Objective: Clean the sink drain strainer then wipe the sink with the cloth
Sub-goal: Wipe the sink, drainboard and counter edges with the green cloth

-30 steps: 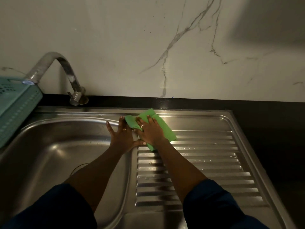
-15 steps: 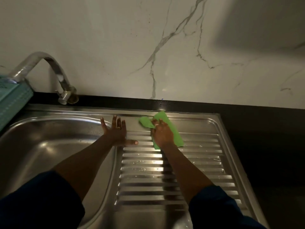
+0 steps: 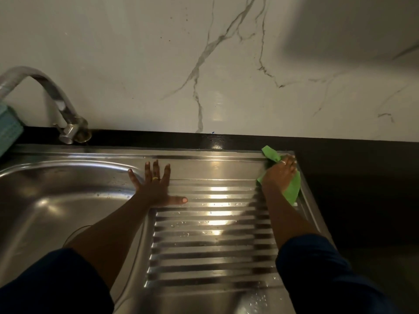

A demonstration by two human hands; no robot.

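Observation:
A stainless steel sink [image 3: 56,200] fills the left, with a ribbed draining board [image 3: 210,234] to its right. My right hand [image 3: 280,175] presses a green cloth [image 3: 292,189] flat onto the far right corner of the draining board. My left hand [image 3: 156,186] rests flat with fingers spread on the rim between the basin and the board, holding nothing. The drain strainer is hidden behind my left forearm and sleeve. Water drops lie on the ribs.
A curved metal tap [image 3: 65,114] stands at the back left. A teal plastic basket [image 3: 9,130] pokes in at the left edge. A black countertop [image 3: 362,189] runs behind and right of the sink, under a white marble wall [image 3: 204,64].
My right hand has slid the green cloth to the right along the back of the draining board, from near the basin to the far right corner. My left hand stayed planted on the rim.

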